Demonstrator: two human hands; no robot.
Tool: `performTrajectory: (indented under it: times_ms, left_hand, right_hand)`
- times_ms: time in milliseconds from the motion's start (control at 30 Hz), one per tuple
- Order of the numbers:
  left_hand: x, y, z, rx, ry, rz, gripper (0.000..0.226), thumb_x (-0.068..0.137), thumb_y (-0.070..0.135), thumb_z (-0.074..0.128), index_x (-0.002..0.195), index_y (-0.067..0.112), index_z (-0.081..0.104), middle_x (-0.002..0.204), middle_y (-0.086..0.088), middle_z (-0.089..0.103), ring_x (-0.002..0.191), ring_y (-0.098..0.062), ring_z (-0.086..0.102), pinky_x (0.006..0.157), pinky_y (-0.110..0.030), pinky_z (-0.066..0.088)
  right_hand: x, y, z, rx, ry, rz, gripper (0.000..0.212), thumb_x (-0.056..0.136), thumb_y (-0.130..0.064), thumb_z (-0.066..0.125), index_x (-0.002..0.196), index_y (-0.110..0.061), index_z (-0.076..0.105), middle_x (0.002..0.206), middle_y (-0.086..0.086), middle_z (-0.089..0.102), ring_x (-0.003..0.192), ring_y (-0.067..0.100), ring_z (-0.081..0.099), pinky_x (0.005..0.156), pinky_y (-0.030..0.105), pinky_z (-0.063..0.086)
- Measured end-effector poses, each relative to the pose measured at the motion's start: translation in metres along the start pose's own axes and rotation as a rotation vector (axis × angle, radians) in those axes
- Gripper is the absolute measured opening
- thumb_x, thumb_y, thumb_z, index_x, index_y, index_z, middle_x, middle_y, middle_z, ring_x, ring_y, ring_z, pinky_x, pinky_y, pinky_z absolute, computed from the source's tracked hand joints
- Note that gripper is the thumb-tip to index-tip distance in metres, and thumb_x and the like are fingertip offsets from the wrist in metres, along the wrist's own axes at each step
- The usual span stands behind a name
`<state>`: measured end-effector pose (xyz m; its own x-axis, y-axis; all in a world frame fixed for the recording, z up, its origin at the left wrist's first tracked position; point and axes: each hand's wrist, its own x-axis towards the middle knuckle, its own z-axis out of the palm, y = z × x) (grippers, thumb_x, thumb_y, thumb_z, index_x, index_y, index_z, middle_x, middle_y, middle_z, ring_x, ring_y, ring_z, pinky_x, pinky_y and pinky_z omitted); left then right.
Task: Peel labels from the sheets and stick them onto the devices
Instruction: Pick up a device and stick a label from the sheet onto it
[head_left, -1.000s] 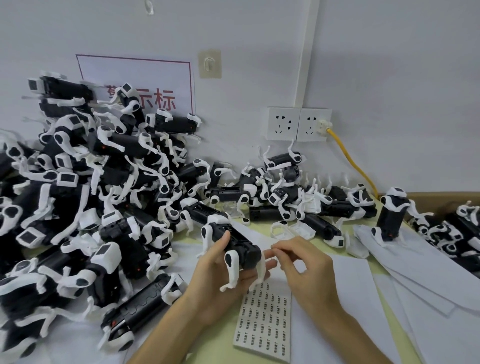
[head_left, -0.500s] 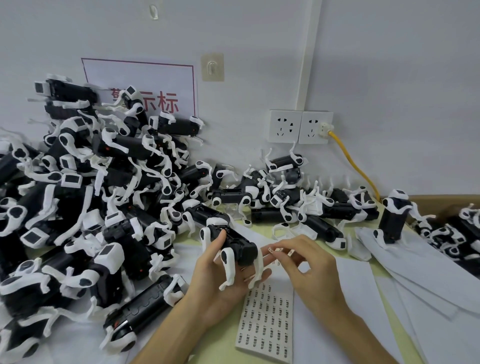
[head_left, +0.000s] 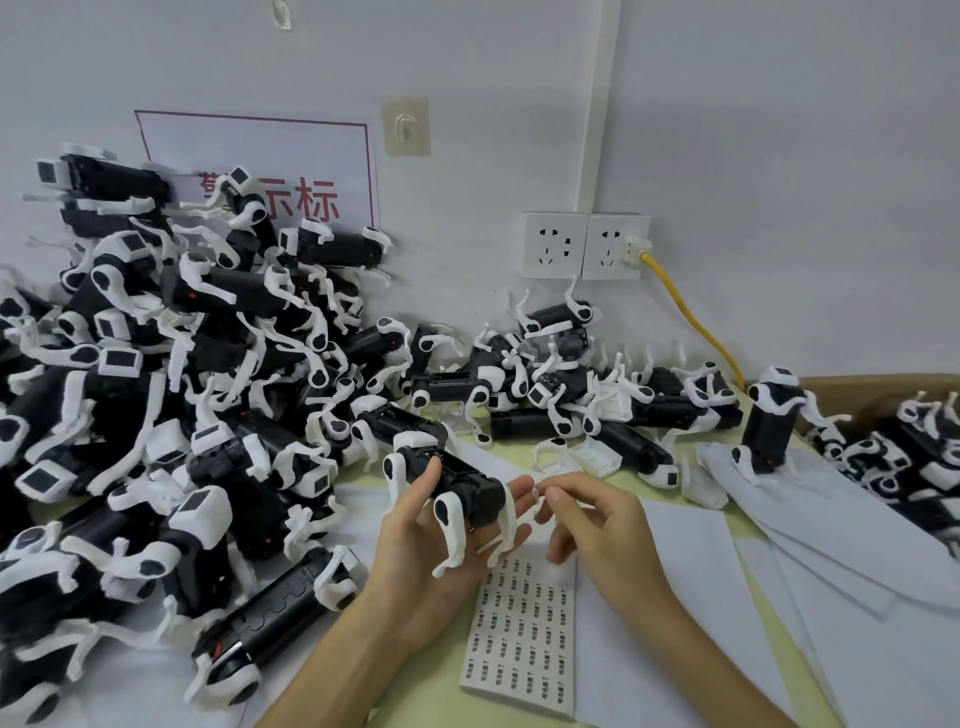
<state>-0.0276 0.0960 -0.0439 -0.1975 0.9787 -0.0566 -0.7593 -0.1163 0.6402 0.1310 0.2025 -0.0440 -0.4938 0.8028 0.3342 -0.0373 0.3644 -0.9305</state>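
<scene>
The pale green table (head_left: 415, 691) carries the label sheet (head_left: 522, 634), a white card printed with rows of small dark labels, lying flat at the near edge. Plain white papers (head_left: 675, 597) spread to the right of the sheet. Just above the sheet, the left hand (head_left: 421, 545) curls its fingers and thumb round a black device (head_left: 462, 480) with white legs. The right hand (head_left: 597, 525) beside it pinches a tiny blurred label (head_left: 537, 499) between thumb and forefinger. A heap of like devices (head_left: 156, 389) rises left of and beyond the sheet. Far behind the sheet, the grey wall bears two sockets (head_left: 587, 245), a yellow cable (head_left: 691, 317) and a red-lettered sign (head_left: 291, 156).
</scene>
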Motion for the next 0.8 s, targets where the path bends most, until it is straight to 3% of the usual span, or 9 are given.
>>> performTrajectory:
  times_ms: [167,267,467,600,733,800]
  left_hand:
    - [0.000,-0.001,0.002,0.017,0.011,0.030,0.085,0.090,0.049,0.067,0.146,-0.008,0.039,0.141,-0.035,0.057,0.133,-0.046,0.058,0.112,-0.053,0.041]
    - [0.001,-0.003,0.001,0.017,0.024,0.048,0.088,0.091,0.048,0.068,0.149,-0.008,0.034,0.141,-0.036,0.056,0.133,-0.048,0.057,0.114,-0.055,0.040]
    - [0.000,-0.005,-0.002,0.149,-0.007,0.077,0.089,0.079,0.052,0.085,0.133,-0.013,0.056,0.140,-0.034,0.058,0.131,-0.041,0.059,0.115,-0.056,0.044]
    - [-0.001,-0.008,0.000,0.326,-0.035,0.057,0.075,0.079,0.060,0.078,0.124,0.000,0.073,0.130,-0.023,0.067,0.115,-0.032,0.062,0.106,-0.041,0.046]
    - [-0.002,-0.009,0.002,0.386,-0.011,0.044,0.085,0.073,0.059,0.083,0.129,-0.002,0.069,0.137,-0.024,0.065,0.119,-0.030,0.063,0.108,-0.042,0.045]
    - [-0.001,-0.009,0.004,0.366,0.003,0.044,0.081,0.075,0.056,0.081,0.129,-0.003,0.069,0.130,-0.022,0.068,0.112,-0.027,0.068,0.095,-0.035,0.054]
  right_hand:
    - [-0.002,-0.001,0.003,-0.054,0.015,0.011,0.008,0.092,-0.018,0.075,0.089,-0.025,0.075,0.084,-0.005,0.075,0.050,0.019,0.063,0.054,0.030,0.052]
    - [-0.004,0.000,0.007,-0.080,0.079,0.031,0.016,0.089,-0.020,0.079,0.082,-0.033,0.074,0.081,-0.008,0.074,0.048,0.016,0.064,0.050,0.028,0.051]
    - [-0.002,-0.001,0.009,0.054,0.106,0.163,0.009,0.088,-0.023,0.079,0.080,-0.020,0.076,0.074,0.004,0.074,0.050,0.024,0.067,0.052,0.031,0.055]
    - [-0.004,-0.003,0.011,0.148,0.143,0.244,0.015,0.086,-0.023,0.081,0.085,-0.009,0.076,0.073,0.007,0.073,0.052,0.024,0.068,0.054,0.029,0.056]
    - [-0.007,-0.005,0.013,-0.011,0.193,0.160,0.011,0.090,-0.009,0.077,0.080,-0.011,0.073,0.070,0.001,0.072,0.050,0.022,0.069,0.052,0.031,0.057]
    - [-0.010,-0.006,0.014,-0.122,0.201,0.085,0.014,0.090,-0.012,0.078,0.078,-0.015,0.071,0.069,-0.004,0.071,0.049,0.018,0.068,0.054,0.035,0.058]
